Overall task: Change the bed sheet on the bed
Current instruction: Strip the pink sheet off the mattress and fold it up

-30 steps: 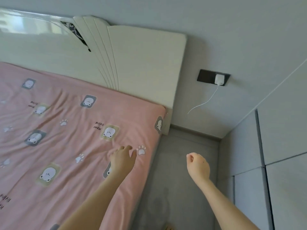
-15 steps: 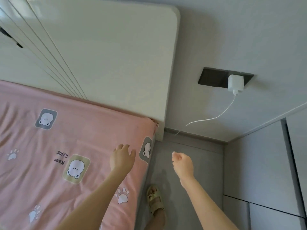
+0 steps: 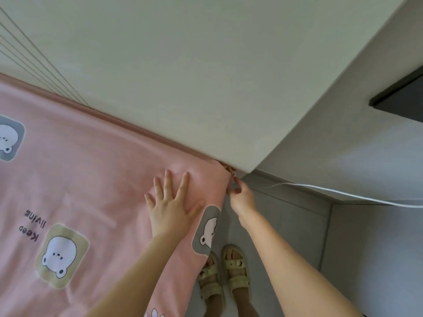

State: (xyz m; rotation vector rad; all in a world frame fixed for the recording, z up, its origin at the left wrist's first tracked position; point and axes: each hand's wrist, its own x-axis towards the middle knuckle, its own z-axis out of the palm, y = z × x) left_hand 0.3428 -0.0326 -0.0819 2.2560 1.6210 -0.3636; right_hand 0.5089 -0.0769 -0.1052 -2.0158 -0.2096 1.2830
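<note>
A pink bed sheet (image 3: 91,179) printed with white bears and paw marks covers the mattress up to the cream headboard (image 3: 171,76). My left hand (image 3: 171,204) lies flat on the sheet near the bed's top right corner, fingers spread and straight. My right hand (image 3: 240,195) is at that corner, beside the mattress edge, its fingers pinching the sheet's corner where it meets the headboard. The part of the sheet under the corner is hidden.
A narrow strip of grey floor (image 3: 286,225) runs between the bed and the grey wall (image 3: 366,156). My feet in beige sandals (image 3: 233,271) stand there. A white charger cable (image 3: 343,193) trails along the wall below a dark socket plate (image 3: 402,99).
I have leaned in close to the headboard corner. My left hand has flattened onto the sheet, and my right hand has moved from free air to the sheet's corner and pinched it.
</note>
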